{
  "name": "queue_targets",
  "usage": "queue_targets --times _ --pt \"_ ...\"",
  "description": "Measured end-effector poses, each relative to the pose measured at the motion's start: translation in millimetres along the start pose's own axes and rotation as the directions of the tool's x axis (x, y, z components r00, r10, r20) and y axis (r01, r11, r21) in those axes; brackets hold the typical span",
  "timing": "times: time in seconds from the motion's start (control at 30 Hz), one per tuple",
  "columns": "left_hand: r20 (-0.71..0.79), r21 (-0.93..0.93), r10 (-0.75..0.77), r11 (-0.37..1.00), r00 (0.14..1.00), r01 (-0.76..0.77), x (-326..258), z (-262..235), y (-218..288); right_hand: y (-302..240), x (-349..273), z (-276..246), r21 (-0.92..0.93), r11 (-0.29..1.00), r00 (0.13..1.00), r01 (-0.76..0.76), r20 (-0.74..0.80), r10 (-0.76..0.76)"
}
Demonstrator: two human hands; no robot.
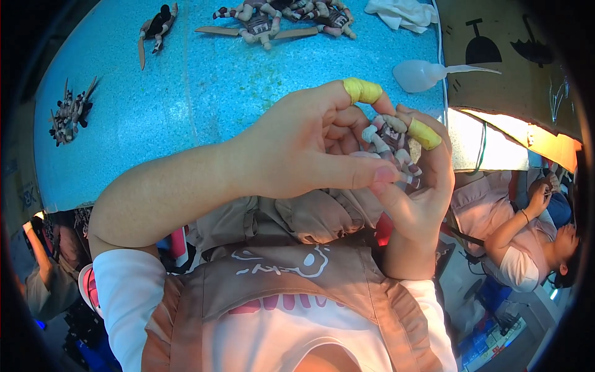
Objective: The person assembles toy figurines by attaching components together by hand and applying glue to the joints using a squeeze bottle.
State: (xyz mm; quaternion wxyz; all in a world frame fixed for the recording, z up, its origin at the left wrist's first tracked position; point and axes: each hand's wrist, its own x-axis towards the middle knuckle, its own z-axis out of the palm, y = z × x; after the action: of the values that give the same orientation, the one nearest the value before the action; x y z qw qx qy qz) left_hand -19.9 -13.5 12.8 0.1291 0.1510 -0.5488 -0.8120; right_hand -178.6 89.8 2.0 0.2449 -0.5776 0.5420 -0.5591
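Note:
A small toy figure [390, 141] with brown, white and pinkish parts is held between my two hands, above the near right part of the blue table. My left hand [310, 136] reaches across from the left, thumb and fingers closed on the figure's left side. My right hand [427, 167] grips it from the right, with the thumb below and the fingers curled round its far side. Yellow tape wraps a finger on each hand. My fingers hide parts of the figure.
Several similar figures [257, 25] lie in a heap at the far edge of the blue table [142, 118]. Another figure [158, 28] and a small cluster [71, 115] are at the left. A squeeze bottle [418, 75] and white cloth [403, 13] lie far right. A co-worker [514, 229] sits at the right.

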Motion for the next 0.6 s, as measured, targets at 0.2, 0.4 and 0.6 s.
queue_targets --times 0.2,0.4,0.6 --pt "-0.054 0.096 0.196 0.977 0.979 -0.191 2.3 -0.6 -12.2 -8.3 0.8 8.1 0.398 0.895 0.957 -0.203 -0.115 0.268" --pt "0.042 -0.162 0.003 0.987 0.999 0.004 4.7 -8.4 5.0 0.4 11.0 -6.6 -0.529 0.75 0.915 0.396 0.155 -0.373" --pt "0.069 -0.199 0.026 0.98 0.997 -0.012 6.5 -6.3 0.8 11.9 0.7 -9.0 -0.008 0.958 0.941 0.287 -0.184 -0.283"
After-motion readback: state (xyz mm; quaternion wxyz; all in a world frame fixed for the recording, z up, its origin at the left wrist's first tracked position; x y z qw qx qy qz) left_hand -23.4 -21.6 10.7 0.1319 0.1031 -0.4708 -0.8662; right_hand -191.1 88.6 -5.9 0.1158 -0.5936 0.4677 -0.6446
